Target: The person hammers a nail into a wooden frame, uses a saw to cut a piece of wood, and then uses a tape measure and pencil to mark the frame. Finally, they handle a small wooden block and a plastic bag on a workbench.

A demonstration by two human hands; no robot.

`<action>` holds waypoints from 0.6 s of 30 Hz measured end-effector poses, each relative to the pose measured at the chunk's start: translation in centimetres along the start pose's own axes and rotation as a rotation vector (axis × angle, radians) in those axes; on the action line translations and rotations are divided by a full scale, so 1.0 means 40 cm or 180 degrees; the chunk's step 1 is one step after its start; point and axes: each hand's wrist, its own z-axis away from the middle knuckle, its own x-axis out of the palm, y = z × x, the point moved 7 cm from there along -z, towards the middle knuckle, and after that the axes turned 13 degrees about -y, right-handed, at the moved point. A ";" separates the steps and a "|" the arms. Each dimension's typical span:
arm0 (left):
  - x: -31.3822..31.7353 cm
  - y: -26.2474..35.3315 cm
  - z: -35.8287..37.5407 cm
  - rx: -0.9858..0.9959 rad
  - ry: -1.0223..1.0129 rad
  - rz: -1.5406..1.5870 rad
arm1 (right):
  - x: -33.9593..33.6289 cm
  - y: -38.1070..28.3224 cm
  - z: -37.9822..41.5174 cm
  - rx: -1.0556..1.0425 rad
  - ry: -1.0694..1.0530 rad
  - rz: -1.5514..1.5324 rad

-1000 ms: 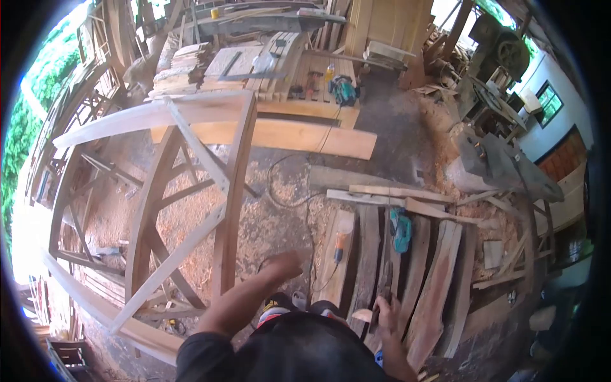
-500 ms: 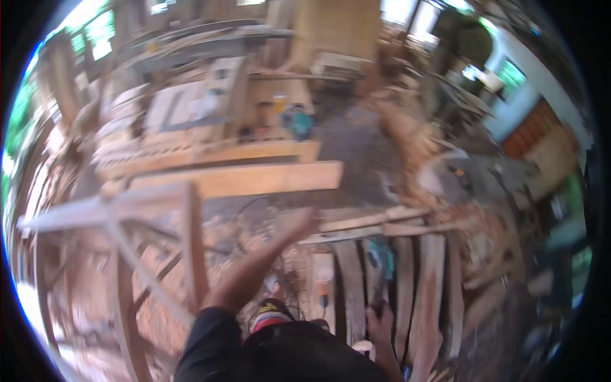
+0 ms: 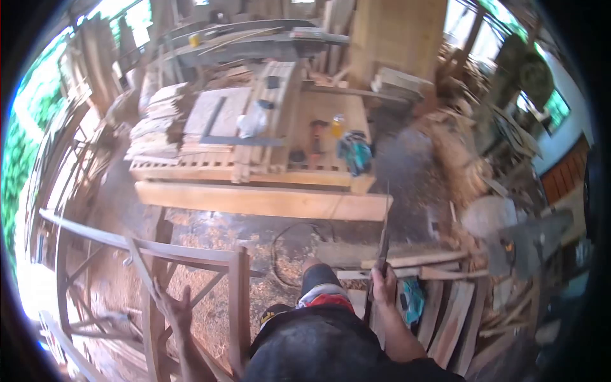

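Observation:
Down at the left, my left hand (image 3: 173, 311) is at the slanted brace of a wooden frame (image 3: 239, 299), its thumb and fingers apart. My right hand (image 3: 384, 288) is closed around a long, thin dark tool (image 3: 384, 239), which points away from me and narrows towards its tip; its exact kind I cannot tell. Just right of that hand, a teal power tool (image 3: 412, 300) lies over several rough planks (image 3: 450, 318).
Ahead stands a low workbench (image 3: 210, 173) with a long board (image 3: 267, 200) along its near side. It bears a metal square (image 3: 213, 121), another teal power tool (image 3: 355, 153) and stacked wood pieces (image 3: 159, 121). A black cable (image 3: 275, 251) and wood shavings (image 3: 203, 280) cover the floor.
My left hand has come back from a forward reach to the wooden frame at the left. The right hand has risen from the planks with the dark tool. The view has swung left.

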 end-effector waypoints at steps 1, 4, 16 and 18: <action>-0.020 0.057 0.002 -0.0305 -0.0212 -0.0065 | 0.038 -0.018 -0.085 -0.0003 -0.0189 -0.0037; -0.029 0.093 -0.021 -0.0673 -0.0204 -0.0162 | 0.170 -0.087 -0.356 -0.0164 -0.0523 -0.0006; 0.031 -0.068 -0.146 -0.2599 -0.0020 -0.2148 | 0.828 0.088 -1.542 -0.0337 -0.0594 0.1973; 0.042 -0.140 -0.103 -0.3160 0.0044 -0.1706 | 0.895 0.144 -1.695 -0.0167 -0.0668 0.2250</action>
